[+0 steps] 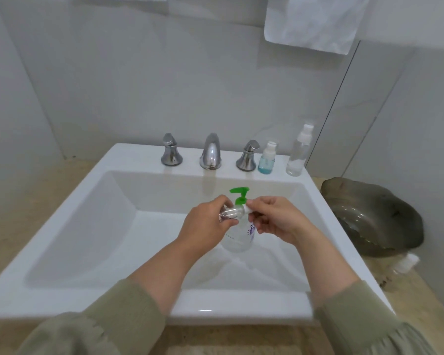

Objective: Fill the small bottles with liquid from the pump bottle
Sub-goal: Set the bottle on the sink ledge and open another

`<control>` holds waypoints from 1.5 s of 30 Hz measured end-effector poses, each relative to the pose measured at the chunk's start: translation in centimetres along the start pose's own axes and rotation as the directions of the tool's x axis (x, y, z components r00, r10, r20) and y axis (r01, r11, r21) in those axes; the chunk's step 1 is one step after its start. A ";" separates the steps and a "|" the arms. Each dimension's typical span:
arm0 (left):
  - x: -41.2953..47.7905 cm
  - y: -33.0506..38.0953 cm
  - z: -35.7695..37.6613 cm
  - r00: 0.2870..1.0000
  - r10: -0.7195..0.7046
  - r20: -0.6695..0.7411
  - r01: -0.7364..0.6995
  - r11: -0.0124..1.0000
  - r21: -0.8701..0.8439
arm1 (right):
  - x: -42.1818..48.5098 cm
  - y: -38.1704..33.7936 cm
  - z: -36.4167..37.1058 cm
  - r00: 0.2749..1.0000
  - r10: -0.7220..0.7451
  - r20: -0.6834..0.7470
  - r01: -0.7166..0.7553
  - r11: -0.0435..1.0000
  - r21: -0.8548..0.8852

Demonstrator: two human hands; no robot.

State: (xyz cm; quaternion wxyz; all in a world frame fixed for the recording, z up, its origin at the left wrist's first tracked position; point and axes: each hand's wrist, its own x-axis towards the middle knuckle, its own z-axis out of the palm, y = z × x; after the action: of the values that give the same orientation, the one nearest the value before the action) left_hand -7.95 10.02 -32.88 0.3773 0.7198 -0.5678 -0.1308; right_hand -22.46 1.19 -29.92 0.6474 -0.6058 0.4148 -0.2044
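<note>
Left hand (205, 221) is wrapped round the small bottle (230, 213) and holds it on its side over the sink (139, 155) basin, neck pointing right. The bottle looks clear; I can't tell the fill level.

Pump bottle (239, 242) stands in the basin just behind and below both hands, with its green head above the knuckles and the spout pointing left.

Cap (248, 208) is white and sits on the small bottle's neck. Right hand (274, 219) pinches it with thumb and fingertips.

My read: this is cap work on the small bottle, probably unscrewing it to fill. The direction can't be told from here.

How to do it well:
- Left hand is the fixed side. Grip the body firmly but don't squeeze, as the thin wall will flex.
- Turn only the cap, using the right fingertips in short twists, re-gripping between them.
- Tip the neck up before the cap comes free so any contents stay in.
- Do it over the basin so drips and a dropped cap land in the sink.
- Park the cap on the ledge, then bring the neck under the pump spout.

Far right ledge: blue bottle (267, 160) is part full and capped. Spray bottle (299, 152) beside it looks clear. Neither is touched.

A dark dish (369, 216) sits on the surface right of the sink. It's no part of this step.
</note>
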 end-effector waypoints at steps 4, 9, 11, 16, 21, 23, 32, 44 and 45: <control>-0.3 0.1 0.0 1.000 0.002 0.011 -0.002 1.000 -0.010 | -0.2 0.2 0.3 1.000 -0.006 -0.026 0.007 1.000 0.029; -0.5 0.0 -0.1 0.997 -0.016 0.071 0.017 1.000 -0.024 | -0.1 0.4 0.6 0.999 -0.021 -0.027 0.022 0.999 0.025; -0.4 -0.2 -0.1 0.994 -0.046 0.104 0.055 0.995 -0.085 | 0.0 0.6 0.7 0.999 -0.028 -0.027 0.029 0.999 0.019; -0.3 0.1 -0.4 0.957 -0.152 0.248 0.233 0.910 -0.343 | 0.3 0.9 0.6 0.994 -0.107 -0.032 0.106 0.994 -0.038; -0.2 0.7 -0.6 0.937 -0.197 0.289 0.316 0.831 -0.458 | 0.6 1.3 0.8 0.966 -0.259 -0.003 0.256 0.957 -0.139; -0.2 0.7 -0.5 0.942 -0.191 0.276 0.303 0.838 -0.455 | 0.6 1.1 0.8 0.966 -0.260 -0.009 0.257 0.961 -0.101; -0.2 0.3 -0.2 0.952 -0.179 0.249 0.269 0.877 -0.397 | 0.5 1.0 0.5 0.982 -0.167 -0.085 0.155 0.978 -0.138; -0.2 0.0 0.0 0.971 -0.136 0.198 0.198 0.919 -0.340 | 0.1 0.7 0.6 0.995 -0.085 -0.060 0.072 0.978 -0.197; -0.1 -0.1 0.1 0.972 -0.137 0.191 0.195 0.922 -0.334 | 0.2 0.8 0.6 0.995 -0.087 -0.054 0.075 0.978 -0.195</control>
State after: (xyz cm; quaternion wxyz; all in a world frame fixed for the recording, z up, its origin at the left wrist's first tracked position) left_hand -8.00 10.13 -33.02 0.4391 0.6735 -0.5011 -0.3202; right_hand -22.11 1.59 -30.81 0.5634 -0.6755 0.4275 -0.2085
